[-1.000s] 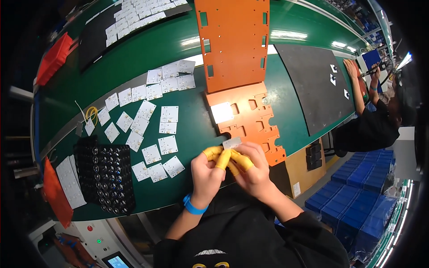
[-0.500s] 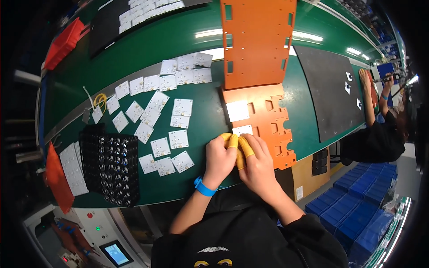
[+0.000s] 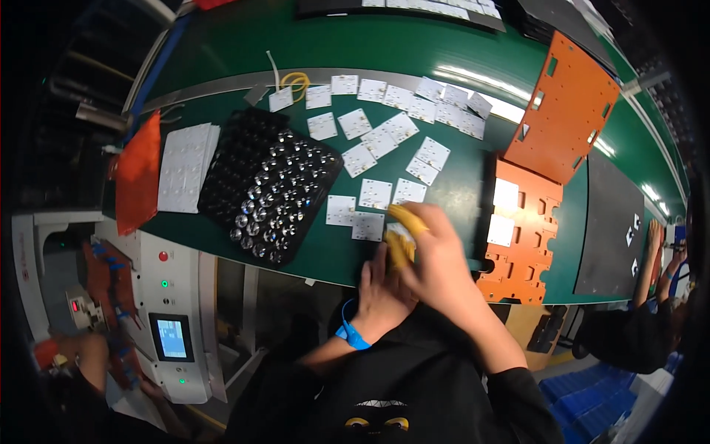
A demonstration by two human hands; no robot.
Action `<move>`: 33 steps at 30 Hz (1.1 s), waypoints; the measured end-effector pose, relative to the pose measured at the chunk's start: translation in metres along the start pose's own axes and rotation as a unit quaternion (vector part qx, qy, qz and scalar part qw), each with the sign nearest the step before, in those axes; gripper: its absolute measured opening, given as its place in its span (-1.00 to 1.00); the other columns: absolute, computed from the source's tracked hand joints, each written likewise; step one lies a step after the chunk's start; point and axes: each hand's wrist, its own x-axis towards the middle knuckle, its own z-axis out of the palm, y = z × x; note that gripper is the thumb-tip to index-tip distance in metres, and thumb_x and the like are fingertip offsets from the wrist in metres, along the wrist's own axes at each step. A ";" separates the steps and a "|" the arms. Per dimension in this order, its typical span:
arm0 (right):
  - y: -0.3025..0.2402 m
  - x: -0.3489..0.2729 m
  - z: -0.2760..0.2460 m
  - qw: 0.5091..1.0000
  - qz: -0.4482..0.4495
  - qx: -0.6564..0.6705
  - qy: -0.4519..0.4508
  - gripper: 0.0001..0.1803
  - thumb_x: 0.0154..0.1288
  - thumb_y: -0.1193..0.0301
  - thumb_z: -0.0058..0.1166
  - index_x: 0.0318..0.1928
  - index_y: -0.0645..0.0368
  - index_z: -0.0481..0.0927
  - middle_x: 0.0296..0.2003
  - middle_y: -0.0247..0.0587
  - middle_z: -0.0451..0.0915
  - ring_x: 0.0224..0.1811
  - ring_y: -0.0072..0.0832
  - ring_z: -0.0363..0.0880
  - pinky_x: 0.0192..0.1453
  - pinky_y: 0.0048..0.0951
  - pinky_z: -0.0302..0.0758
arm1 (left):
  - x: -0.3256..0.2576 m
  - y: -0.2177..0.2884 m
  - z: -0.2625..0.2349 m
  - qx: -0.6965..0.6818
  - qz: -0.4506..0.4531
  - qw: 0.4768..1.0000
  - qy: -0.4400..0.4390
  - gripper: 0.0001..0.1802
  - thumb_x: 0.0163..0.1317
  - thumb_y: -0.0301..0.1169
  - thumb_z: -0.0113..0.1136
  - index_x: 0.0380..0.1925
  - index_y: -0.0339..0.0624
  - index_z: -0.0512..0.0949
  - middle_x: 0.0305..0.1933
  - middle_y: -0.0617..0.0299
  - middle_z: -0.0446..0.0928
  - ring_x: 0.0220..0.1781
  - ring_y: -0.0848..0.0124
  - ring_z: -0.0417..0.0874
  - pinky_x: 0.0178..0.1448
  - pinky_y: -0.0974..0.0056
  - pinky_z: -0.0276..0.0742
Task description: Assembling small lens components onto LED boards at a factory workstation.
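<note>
My right hand, with yellow finger covers, is closed on a small white square circuit board near the table's front edge. Beneath it, my left hand reaches toward the same board, a blue band on its wrist; its fingertips are partly hidden, so I cannot tell whether they grip anything. More loose boards lie on the green table just beyond and to the left. To the right is an orange fixture plate with cutouts, carrying two white boards along its left side. Its orange cover stands raised behind.
A black tray of clear round lenses stands left, beside a stack of white board panels and a red bin. Right of the fixture is a black mat. A machine with a screen and other people's arms are at the sides.
My view has swung left. Both hands have left the second board, now lying on the orange plate, and moved left to the loose boards, where my right hand has taken hold of one.
</note>
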 end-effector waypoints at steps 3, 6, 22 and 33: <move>-0.015 0.044 0.053 0.994 -0.058 0.080 -0.042 -0.63 0.19 0.58 0.17 0.04 0.33 0.54 -0.03 0.11 0.53 -0.07 0.05 0.56 0.02 -0.20 0.55 | -0.015 -0.007 -0.006 -0.073 0.077 0.994 0.020 -0.45 0.22 -0.14 0.14 0.18 -0.13 0.46 0.20 0.05 0.44 0.32 0.08 0.36 0.29 -0.07 0.30; -0.025 0.077 0.086 0.978 -0.114 0.127 -0.123 -0.69 0.22 0.59 0.10 0.01 0.35 0.55 -0.10 0.07 0.54 -0.09 0.03 0.57 -0.03 -0.14 0.54 | -0.040 -0.022 -0.004 -0.022 0.164 0.984 0.070 -0.60 0.16 -0.27 0.18 0.01 -0.10 0.59 0.04 0.09 0.52 0.20 0.08 0.47 0.23 -0.04 0.37; -0.036 0.046 0.057 0.986 -0.013 0.160 -0.044 -0.60 0.27 0.60 0.13 0.13 0.27 0.54 -0.27 -0.11 0.54 -0.25 -0.39 0.60 -0.07 -0.43 0.54 | -0.042 -0.066 -0.059 -0.176 0.052 0.942 0.280 -0.86 0.04 -0.61 0.29 -0.36 -0.41 0.59 -0.53 0.05 0.52 -0.50 0.10 0.59 -0.35 0.12 0.55; -0.011 -0.090 -0.007 0.943 0.099 0.312 0.060 -0.63 0.20 0.68 0.21 0.04 0.35 0.50 -0.01 -0.08 0.50 -0.03 -0.44 0.57 0.07 -0.45 0.59 | 0.004 -0.013 -0.064 -0.440 0.003 0.879 0.183 -0.73 0.13 -0.60 0.28 -0.13 -0.38 0.59 -0.24 0.00 0.68 -0.25 0.16 0.75 -0.13 0.27 0.64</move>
